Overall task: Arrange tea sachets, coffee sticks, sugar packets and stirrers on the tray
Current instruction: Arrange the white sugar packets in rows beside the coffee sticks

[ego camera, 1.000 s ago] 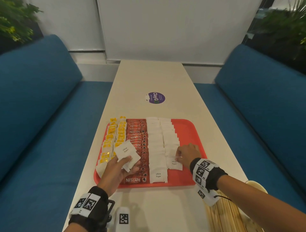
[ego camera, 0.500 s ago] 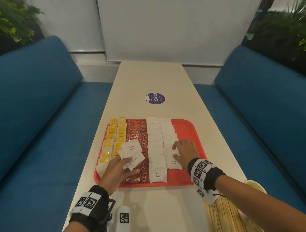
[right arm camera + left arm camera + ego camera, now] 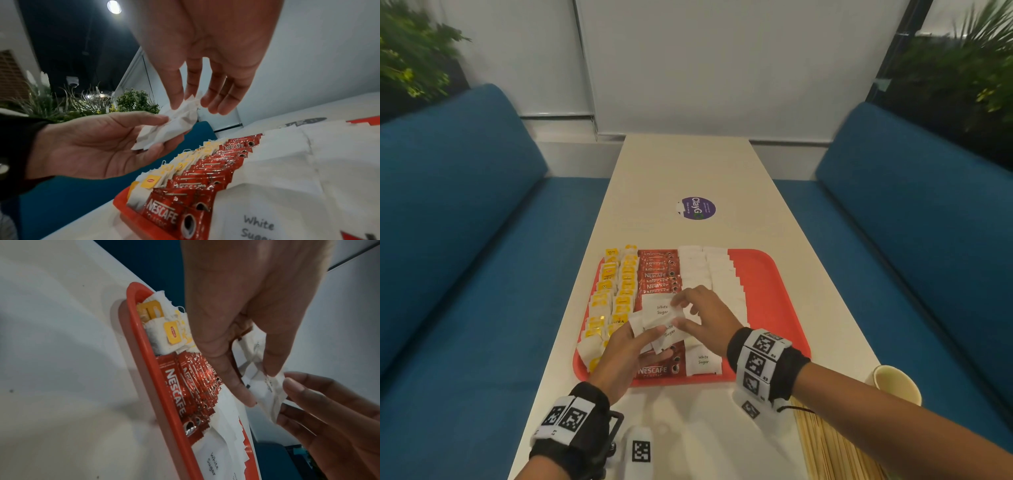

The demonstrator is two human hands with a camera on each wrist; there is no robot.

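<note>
Indoors, pale table (image 3: 688, 171) between blue benches (image 3: 465, 240)

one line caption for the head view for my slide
Both hands, left and right, hold small white paper sugar packets above a red plastic tray.

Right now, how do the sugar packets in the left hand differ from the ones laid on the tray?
The held sugar packets sit fanned and skewed in the left hand, above the coffee sticks; the right hand pinches the top one. The laid sugar packets lie flat on the tray in overlapping columns. Both are white paper.
</note>
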